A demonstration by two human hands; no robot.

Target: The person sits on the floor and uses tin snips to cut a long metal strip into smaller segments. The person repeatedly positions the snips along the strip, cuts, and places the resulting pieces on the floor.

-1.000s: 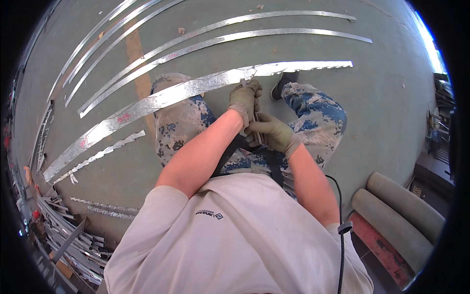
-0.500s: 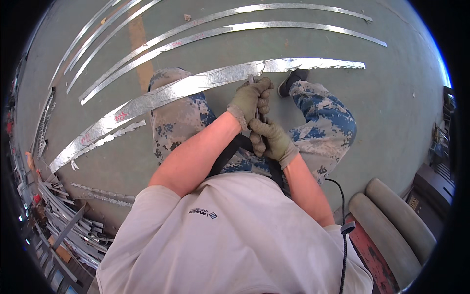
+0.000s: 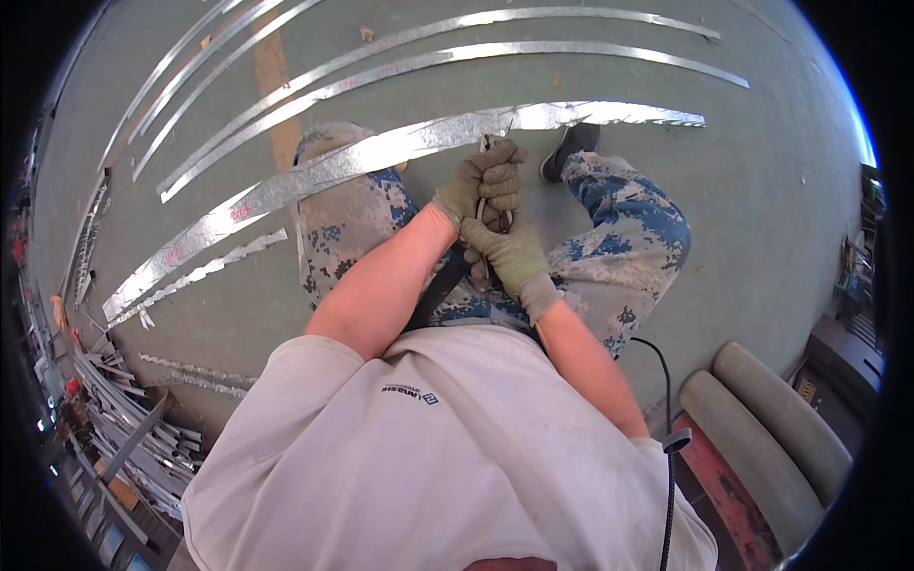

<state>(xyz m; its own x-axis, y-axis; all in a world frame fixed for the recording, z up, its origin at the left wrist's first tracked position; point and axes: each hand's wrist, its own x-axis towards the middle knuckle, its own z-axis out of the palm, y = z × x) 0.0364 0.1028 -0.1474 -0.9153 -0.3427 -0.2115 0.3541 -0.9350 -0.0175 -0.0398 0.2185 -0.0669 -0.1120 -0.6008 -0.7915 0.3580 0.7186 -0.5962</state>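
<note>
A long, shiny sheet-metal strip (image 3: 400, 150) slants across in front of me, over my left knee, its right end jagged near my shoe. Dark metal tin snips (image 3: 486, 143) meet its near edge, with the handles mostly covered by my gloves. My left hand (image 3: 487, 181), in a greenish work glove, is closed round the snips just below the strip. Nearer my lap, my gloved right hand (image 3: 509, 252) grips the lower part of the handles. A thin cut line crosses the strip above the snips.
Several narrow metal strips (image 3: 405, 68) lie on the green floor beyond. A ragged offcut (image 3: 214, 269) is beside the long strip. Metal scraps (image 3: 143, 433) are heaped at the lower left. Two grey padded rolls (image 3: 752, 457) stand at the lower right, near a black cable (image 3: 669, 476).
Both hands and the snips have shifted slightly left, and the right hand has come closer under the left. The strip's right part sits a little farther away.
</note>
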